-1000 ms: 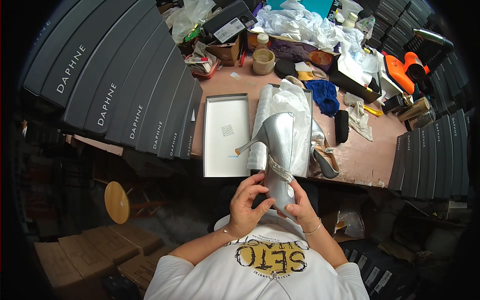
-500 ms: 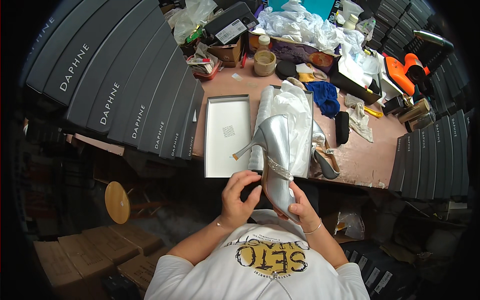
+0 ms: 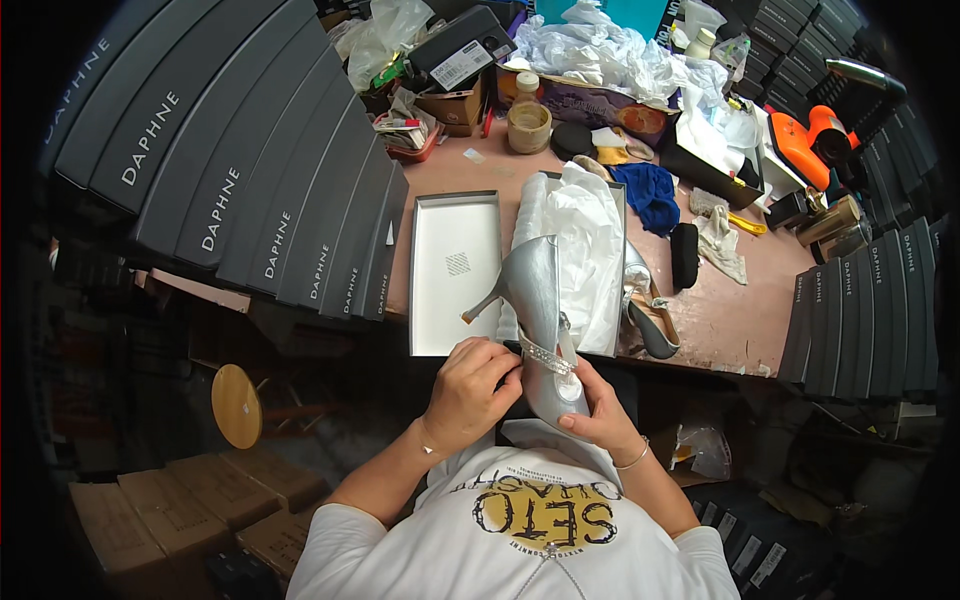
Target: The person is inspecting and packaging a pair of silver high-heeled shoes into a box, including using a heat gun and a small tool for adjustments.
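Observation:
A silver high-heeled shoe [image 3: 532,285] with a glittering strap [image 3: 545,356] is held in front of me, toe toward my body and heel pointing up and left. My right hand [image 3: 597,408] is closed around its toe end, thumb on top. Beside the strap, my left hand [image 3: 473,388] has its fingers curled together in a pinch against the shoe's left side; what lies between the fingertips is hidden. Behind the shoe is an open shoe box [image 3: 624,215] with white tissue paper [image 3: 590,225]. A second silver shoe [image 3: 650,320] rests on the table right of it.
An open white-lined box lid [image 3: 455,215] lies left of the box. Stacked dark shoe boxes [image 3: 230,150] rise at left, with more boxes [image 3: 860,310] at right. Farther back are a jar [image 3: 529,128], a blue cloth [image 3: 650,198], a black brush-like block [image 3: 684,255] and crumpled paper [image 3: 600,50].
The shoe has turned, bringing its opening and strap into fuller view. My left hand has gone from loosely spread beside the shoe to pinched near its strap.

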Demonstrator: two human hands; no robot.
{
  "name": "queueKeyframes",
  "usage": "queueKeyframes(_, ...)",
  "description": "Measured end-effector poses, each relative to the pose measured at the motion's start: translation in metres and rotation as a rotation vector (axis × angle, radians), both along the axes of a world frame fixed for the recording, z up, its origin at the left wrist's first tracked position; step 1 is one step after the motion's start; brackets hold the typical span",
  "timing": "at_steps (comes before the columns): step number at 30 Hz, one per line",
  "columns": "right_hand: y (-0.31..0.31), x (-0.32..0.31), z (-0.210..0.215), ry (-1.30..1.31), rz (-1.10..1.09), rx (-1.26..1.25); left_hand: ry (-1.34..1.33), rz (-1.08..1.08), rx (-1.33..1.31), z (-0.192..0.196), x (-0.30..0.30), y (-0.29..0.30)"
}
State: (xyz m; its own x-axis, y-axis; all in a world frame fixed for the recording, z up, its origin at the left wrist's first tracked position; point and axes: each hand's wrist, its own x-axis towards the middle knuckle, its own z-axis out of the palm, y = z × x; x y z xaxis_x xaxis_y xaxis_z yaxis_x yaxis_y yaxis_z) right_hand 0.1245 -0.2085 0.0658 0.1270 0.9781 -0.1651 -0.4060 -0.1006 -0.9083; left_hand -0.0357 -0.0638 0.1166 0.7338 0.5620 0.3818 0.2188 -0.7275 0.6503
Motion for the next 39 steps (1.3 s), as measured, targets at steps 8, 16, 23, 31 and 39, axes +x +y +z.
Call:
queueKeyframes(8, 0.001, 0.012, 0.013, -0.182, 0.073, -0.013, 0.109, -0.061, -0.271, 0.003, -0.001, 0.006)
queueKeyframes(16, 0.002, 0.024, 0.015, -0.495, 0.136, 0.084, 0.148, -0.146, -0.525, 0.005, 0.001, 0.013)
queueKeyframes(23, -0.003, 0.026, 0.010, -0.429, 0.139, 0.056, 0.119, -0.125, -0.727, -0.007, 0.007, 0.010)
queueKeyframes(31, -0.011, 0.015, 0.004, 0.058, 0.031, -0.040, 0.140, -0.080, -0.862, -0.036, -0.012, 0.007)
queueKeyframes(39, -0.013, 0.019, 0.000, 0.285, 0.043, -0.090, -0.091, -0.085, -0.980, -0.029, -0.003, -0.005)
